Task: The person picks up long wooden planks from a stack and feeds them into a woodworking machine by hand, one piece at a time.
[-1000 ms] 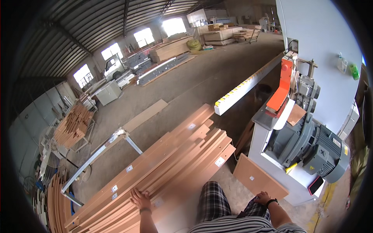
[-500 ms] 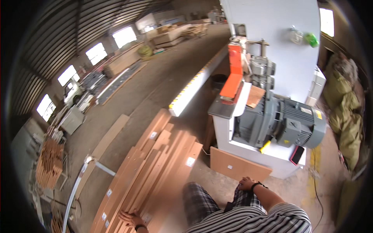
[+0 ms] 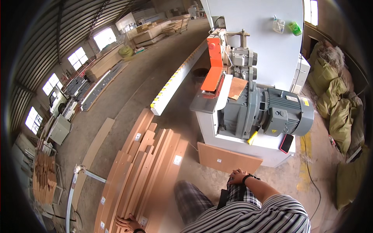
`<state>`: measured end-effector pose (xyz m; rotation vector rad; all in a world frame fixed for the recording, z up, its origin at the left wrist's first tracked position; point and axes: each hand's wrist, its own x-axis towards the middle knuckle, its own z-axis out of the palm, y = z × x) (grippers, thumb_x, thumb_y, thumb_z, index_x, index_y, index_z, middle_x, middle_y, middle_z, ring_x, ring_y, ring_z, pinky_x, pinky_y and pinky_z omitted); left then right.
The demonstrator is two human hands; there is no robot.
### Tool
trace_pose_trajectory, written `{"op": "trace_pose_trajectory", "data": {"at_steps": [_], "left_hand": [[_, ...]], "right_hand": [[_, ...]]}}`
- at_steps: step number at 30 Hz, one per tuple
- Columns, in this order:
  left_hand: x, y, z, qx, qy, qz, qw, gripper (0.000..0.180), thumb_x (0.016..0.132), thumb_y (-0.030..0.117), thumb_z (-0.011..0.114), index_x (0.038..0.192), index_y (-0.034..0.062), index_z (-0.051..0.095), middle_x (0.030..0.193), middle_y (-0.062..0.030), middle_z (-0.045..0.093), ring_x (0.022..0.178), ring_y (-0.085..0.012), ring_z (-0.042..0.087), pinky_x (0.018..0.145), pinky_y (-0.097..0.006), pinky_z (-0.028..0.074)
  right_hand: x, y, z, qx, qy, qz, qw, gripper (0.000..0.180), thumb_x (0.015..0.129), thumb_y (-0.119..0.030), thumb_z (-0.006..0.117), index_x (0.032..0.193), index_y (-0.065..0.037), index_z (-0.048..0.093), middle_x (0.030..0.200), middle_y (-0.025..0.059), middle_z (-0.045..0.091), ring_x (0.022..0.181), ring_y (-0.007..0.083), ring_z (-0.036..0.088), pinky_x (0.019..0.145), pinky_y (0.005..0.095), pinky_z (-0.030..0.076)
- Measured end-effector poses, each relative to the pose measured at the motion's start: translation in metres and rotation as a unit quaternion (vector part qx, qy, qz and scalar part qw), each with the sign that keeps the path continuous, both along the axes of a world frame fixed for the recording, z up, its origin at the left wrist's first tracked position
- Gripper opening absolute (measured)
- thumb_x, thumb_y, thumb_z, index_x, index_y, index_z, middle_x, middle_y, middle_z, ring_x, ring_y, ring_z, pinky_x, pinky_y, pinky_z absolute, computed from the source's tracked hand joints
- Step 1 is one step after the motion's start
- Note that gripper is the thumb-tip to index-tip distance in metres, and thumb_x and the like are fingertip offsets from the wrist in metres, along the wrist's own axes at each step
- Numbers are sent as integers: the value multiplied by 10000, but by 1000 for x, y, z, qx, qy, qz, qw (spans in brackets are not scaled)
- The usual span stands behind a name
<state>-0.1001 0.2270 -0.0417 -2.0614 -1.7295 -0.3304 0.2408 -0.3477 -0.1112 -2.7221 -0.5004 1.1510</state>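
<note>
Long reddish-brown wooden boards (image 3: 143,171) lie stacked on the concrete floor, fanning from about 7 o'clock toward the middle of the head view, their ends pointing at the white roller conveyor rail (image 3: 176,83) running off toward 12 o'clock. The person's left hand (image 3: 126,224), at 7 o'clock, rests spread across the near ends of the boards, fingers flat and released rather than clenched around one. The right hand (image 3: 237,177), at 5 o'clock, lies curled and empty on the checked trouser leg, just below a small brown panel (image 3: 227,161) leaning against the white machine base (image 3: 248,145); a grey electric motor (image 3: 285,112) and an orange guard (image 3: 213,64) sit above. Picking one board cleanly probably calls for sliding the fingers under a single end, then lifting level so the neighbouring boards stay put.
</note>
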Motion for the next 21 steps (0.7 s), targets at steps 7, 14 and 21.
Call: {"op": "trace_pose_trajectory", "data": {"at_steps": [7,14,21], "left_hand": [[3,-26,41,-117,-52,12,992,925,841,649,519,1494,125,125,1563,-166,80,1435,-394,56,1005,-711,282],[8,-20,26,-68,5,15,998,901,848,674,484,1477,109,172,1546,-163,122,1425,-384,119,979,-688,341],[-15,8,-11,88,43,-51,994,839,913,636,391,1479,50,190,1504,-138,256,1412,-345,214,1076,-531,353]], "right_hand": [[6,2,-9,1,9,26,1000,737,782,-680,532,1388,-265,457,1538,51,243,1431,310,135,1094,630,198],[5,-6,-12,10,14,13,1000,728,782,-665,543,1381,-260,467,1534,56,251,1429,320,135,1090,627,212],[5,4,-13,0,3,21,1000,729,781,-665,546,1383,-261,464,1529,60,260,1426,327,146,1085,635,217]]}}
